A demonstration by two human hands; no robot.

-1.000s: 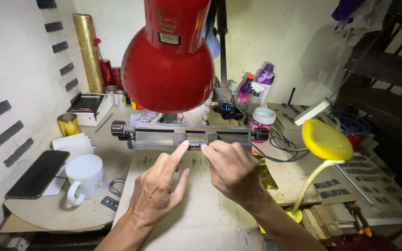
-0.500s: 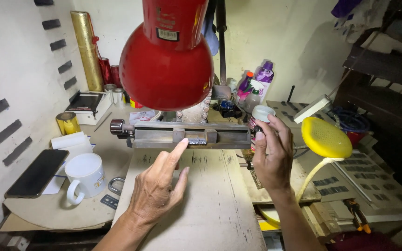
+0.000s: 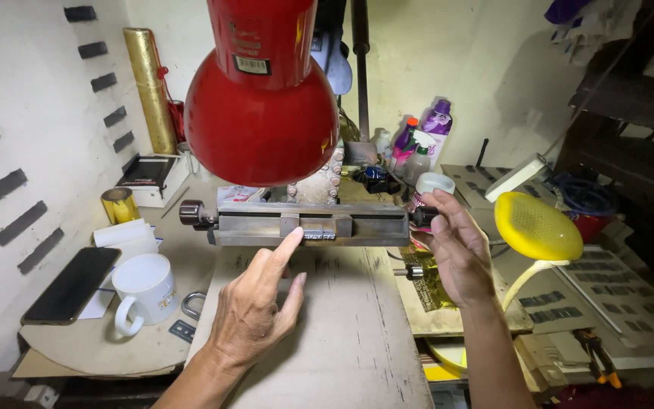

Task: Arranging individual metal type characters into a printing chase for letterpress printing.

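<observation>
**Right hand now at the clamp's end knob, left finger on the centre block**

A second ago both hands met at the middle of the long metal clamp bar (image 3: 312, 223); now the right hand (image 3: 456, 254) has gone out to the bar's right end, its fingers curled loosely about the dark knob (image 3: 423, 216) there, seemingly gripping it. The left hand (image 3: 255, 310) has kept its place, index finger stretched out and touching the small centre block (image 3: 318, 227), the other fingers loosely spread and holding nothing. To my eye, the work has passed from setting the block to tightening it.

The red lamp shade (image 3: 263, 113) hangs low and hides the bar's upper middle. A yellow lamp head (image 3: 537, 226) crowds the right wrist. On the left stand a white mug (image 3: 145, 291) and a black phone (image 3: 72, 284).
</observation>
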